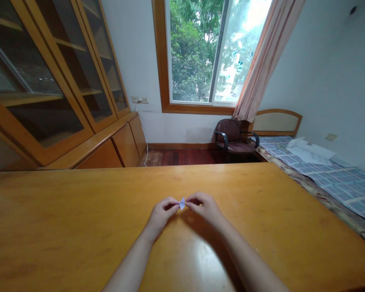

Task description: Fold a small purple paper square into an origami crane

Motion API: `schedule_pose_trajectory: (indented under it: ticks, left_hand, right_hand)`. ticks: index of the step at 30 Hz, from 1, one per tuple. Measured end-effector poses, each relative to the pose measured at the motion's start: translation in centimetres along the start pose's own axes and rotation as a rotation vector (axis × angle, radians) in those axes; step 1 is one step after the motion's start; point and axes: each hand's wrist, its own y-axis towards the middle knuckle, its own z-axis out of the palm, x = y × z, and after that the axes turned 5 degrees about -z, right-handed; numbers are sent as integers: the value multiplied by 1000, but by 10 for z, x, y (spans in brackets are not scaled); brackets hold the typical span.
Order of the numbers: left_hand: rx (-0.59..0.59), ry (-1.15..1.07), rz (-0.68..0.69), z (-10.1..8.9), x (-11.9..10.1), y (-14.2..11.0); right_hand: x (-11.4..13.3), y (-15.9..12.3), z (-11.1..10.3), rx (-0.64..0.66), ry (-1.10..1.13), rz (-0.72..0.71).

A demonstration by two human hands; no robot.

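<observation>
A tiny folded piece of pale paper (181, 202) sits between my two hands, just above the wooden table (63, 215). My left hand (162, 213) pinches its left side with curled fingers. My right hand (204, 206) pinches its right side in the same way. Both forearms reach in from the bottom edge toward the table's middle. Most of the paper is hidden by my fingertips.
A glass-fronted wooden cabinet (57, 81) lines the left wall. Beyond the table stand a dark armchair (235, 140) under a window (207, 48) and a bed (328, 174) with a checked cover along the right wall.
</observation>
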Motion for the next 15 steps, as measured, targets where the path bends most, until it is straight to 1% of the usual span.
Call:
schedule_pose_trajectory:
  ticks: [7,11,15]
  left_hand:
    - [30,9,2,0,-2,-1]
    - [24,20,-5,1,0,0]
    - [11,3,-15,1,0,1]
  right_hand:
    - [0,1,-3,82,-136,-107]
    - [1,1,-3,92,-157,-103]
    - [1,1,-1,57,-153,-80]
